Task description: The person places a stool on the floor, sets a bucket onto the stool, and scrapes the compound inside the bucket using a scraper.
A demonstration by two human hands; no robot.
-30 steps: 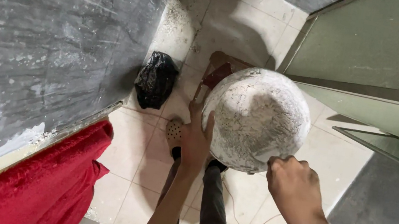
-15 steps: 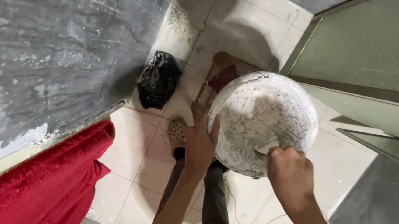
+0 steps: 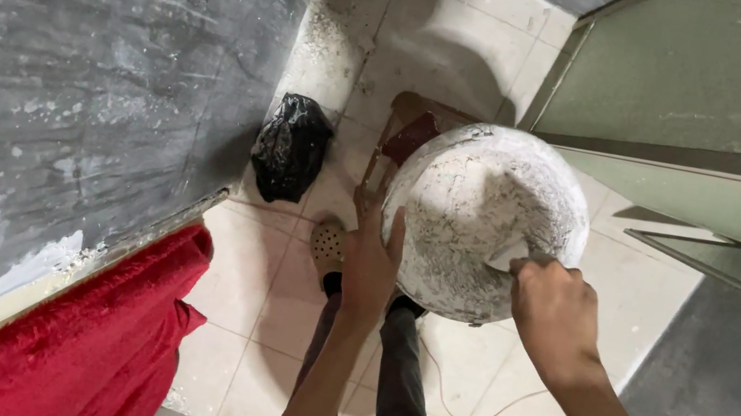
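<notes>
A round pan (image 3: 476, 212) caked in white plaster tilts toward me above the floor. My left hand (image 3: 370, 257) grips its left rim and holds it up. Inside the pan's lower right, my right hand (image 3: 554, 309) is shut on a small flat scraper (image 3: 507, 255), whose blade lies against the crusted inner surface. My legs in dark trousers and a beige perforated shoe (image 3: 327, 243) show below the pan.
A dark grey wall (image 3: 71, 64) with white smears fills the left. Red cloth (image 3: 80, 329) lies at its base. A black plastic bag (image 3: 290, 148) sits on the tiled floor, a brown stool (image 3: 410, 129) behind the pan, green panels (image 3: 715, 96) at right.
My right hand has moved up from below the pan's rim into the pan, bringing the scraper against the inside. The pan has shifted slightly right; my left hand keeps its grip.
</notes>
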